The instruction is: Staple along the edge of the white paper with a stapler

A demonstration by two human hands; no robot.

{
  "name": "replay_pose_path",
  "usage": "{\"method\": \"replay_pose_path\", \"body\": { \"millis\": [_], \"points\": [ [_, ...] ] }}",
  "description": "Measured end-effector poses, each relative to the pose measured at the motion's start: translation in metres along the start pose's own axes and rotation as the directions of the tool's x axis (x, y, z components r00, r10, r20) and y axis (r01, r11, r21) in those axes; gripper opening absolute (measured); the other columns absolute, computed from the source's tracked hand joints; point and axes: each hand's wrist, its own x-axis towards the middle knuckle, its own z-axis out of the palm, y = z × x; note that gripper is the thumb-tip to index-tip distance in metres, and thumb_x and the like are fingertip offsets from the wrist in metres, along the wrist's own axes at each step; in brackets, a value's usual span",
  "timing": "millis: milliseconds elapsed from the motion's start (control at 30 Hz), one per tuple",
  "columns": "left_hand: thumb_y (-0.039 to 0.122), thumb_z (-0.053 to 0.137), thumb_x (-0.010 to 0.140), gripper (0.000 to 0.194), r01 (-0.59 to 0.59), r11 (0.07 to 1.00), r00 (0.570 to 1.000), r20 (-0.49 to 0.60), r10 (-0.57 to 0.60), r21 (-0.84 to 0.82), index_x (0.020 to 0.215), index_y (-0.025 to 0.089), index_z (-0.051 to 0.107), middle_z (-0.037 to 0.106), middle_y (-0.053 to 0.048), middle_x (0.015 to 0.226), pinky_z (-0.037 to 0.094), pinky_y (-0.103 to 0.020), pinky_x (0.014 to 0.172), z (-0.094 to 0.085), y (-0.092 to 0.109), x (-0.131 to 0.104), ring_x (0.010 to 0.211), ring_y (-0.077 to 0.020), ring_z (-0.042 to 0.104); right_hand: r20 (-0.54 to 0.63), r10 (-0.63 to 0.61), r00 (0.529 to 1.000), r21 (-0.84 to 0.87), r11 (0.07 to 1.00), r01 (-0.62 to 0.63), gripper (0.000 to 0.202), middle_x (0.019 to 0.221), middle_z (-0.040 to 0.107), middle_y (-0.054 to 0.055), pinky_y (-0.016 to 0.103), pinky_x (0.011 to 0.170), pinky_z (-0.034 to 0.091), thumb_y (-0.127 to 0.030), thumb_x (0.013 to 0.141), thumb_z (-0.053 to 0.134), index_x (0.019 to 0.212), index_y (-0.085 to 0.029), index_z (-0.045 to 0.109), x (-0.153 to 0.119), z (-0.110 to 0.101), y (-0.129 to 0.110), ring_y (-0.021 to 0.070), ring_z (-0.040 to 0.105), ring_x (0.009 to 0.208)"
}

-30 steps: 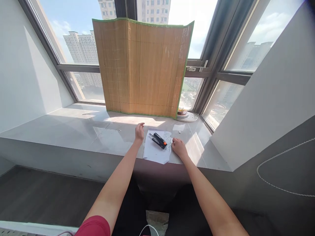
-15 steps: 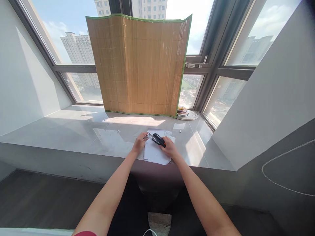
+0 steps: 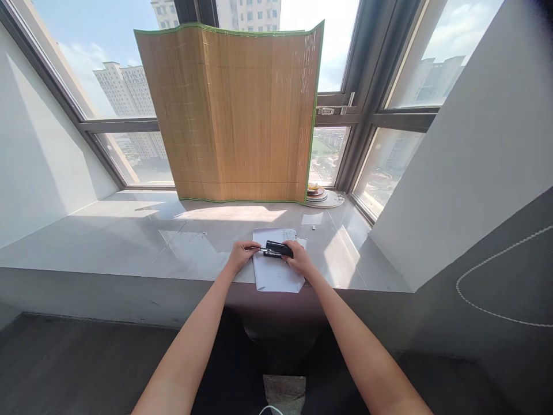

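Over paper (image 3: 277, 278) at the sill's (image 3: 103, 248) front edge, the right hand (image 3: 299, 257) grips the stapler (image 3: 276, 246) — probably steadying it — while the left hand (image 3: 241, 255) pinches its metal end (image 3: 262, 249).

I am at a deep bay-window ledge in what looks like a high-rise apartment, probably a room in a home. The wide, glossy tiled sill (image 3: 108, 242) sits below tall dark window frames (image 3: 363, 132). Through the glass I see pale tower blocks (image 3: 127, 89) and a green field (image 3: 323, 143) far below. Plain light walls (image 3: 38, 150) flank the ledge. A green-edged bamboo-like mat (image 3: 246, 115) leans upright at the window, and a beaded cord (image 3: 458, 283) loops at right.
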Motion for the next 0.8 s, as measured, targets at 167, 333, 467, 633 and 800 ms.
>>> {"method": "replay_pose_path", "body": {
  "millis": [167,333,467,633,800],
  "points": [
    [0.041,0.082,0.082,0.024,-0.025,1.0,0.999,0.048,0.025,-0.015,0.095,0.021,0.086,0.083,-0.01,0.101,0.063,-0.045,0.091,0.0,-0.006,0.001,0.098,-0.0299,0.078,-0.008,0.009,1.0,0.028,1.0,-0.009,0.033,0.11,0.069,0.007,0.039,0.095,0.047,-0.017,0.078,0.066,0.111,-0.024,0.066,0.0,0.0,0.002,0.027,0.06,0.106],
    [0.041,0.082,0.081,0.023,-0.027,1.0,0.999,0.041,0.027,-0.012,0.091,0.02,0.086,0.083,-0.01,0.1,0.063,-0.045,0.092,0.001,-0.008,0.001,0.098,-0.0295,0.078,-0.025,0.027,0.999,0.091,0.996,-0.025,0.034,0.108,0.07,0.006,0.04,0.095,0.048,-0.02,0.077,0.066,0.111,-0.024,0.069,0.001,-0.001,0.002,0.0269,0.061,0.105],
    [0.041,0.081,0.08,0.022,-0.039,0.999,0.998,0.054,0.039,0.016,0.089,0.022,0.086,0.084,-0.009,0.1,0.063,-0.046,0.094,0.003,-0.003,0.001,0.098,-0.0298,0.078,-0.076,0.101,0.992,0.224,0.971,-0.082,0.035,0.104,0.07,0.005,0.04,0.093,0.048,-0.029,0.075,0.068,0.11,-0.024,0.07,0.002,-0.003,0.001,0.0259,0.062,0.1],
    [0.042,0.08,0.081,0.023,-0.035,0.999,0.996,0.078,0.032,0.034,0.092,0.023,0.087,0.084,-0.008,0.102,0.062,-0.047,0.096,0.004,0.002,0.0,0.103,-0.0312,0.078,-0.073,0.19,0.979,0.415,0.899,-0.143,0.036,0.088,0.067,0.0,0.034,0.078,0.047,-0.038,0.074,0.069,0.106,-0.024,0.07,0.0,-0.011,0.001,0.0213,0.059,0.083],
    [0.043,0.079,0.084,0.026,-0.041,0.999,0.996,0.082,0.04,0.017,0.098,0.023,0.087,0.083,-0.009,0.109,0.061,-0.048,0.101,0.002,0.004,-0.001,0.11,-0.0319,0.077,-0.072,0.254,0.964,0.566,0.807,-0.17,0.039,0.086,0.065,-0.001,0.029,0.068,0.044,-0.041,0.072,0.072,0.107,-0.023,0.07,-0.002,-0.014,-0.001,0.018,0.056,0.075]
  ]
}}
